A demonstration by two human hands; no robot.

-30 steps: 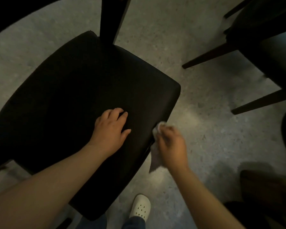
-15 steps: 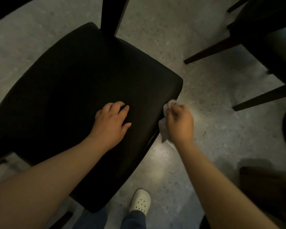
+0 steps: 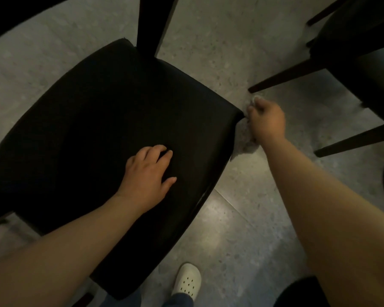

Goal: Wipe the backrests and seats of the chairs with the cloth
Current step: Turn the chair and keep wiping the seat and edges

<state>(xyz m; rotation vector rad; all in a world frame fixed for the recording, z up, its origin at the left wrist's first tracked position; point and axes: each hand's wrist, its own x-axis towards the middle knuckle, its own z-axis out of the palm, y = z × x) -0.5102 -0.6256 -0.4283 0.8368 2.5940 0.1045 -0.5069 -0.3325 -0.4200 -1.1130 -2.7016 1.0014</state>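
Cloth [image 3: 245,147] bunched against right corner of black chair seat [image 3: 120,107], tail hanging below the edge. Right hand [image 3: 267,122] grasps cloth. Left hand [image 3: 149,171] rests on seat, fingers relaxed, grasping nothing. Second chair [image 3: 353,52] right of seat.

The left hand [image 3: 149,171] rests on the black padded chair seat [image 3: 93,120], fingers loosely bent. The right hand [image 3: 267,122] grips a crumpled pale cloth [image 3: 245,146] against the seat's right corner, above speckled grey floor [image 3: 231,229].
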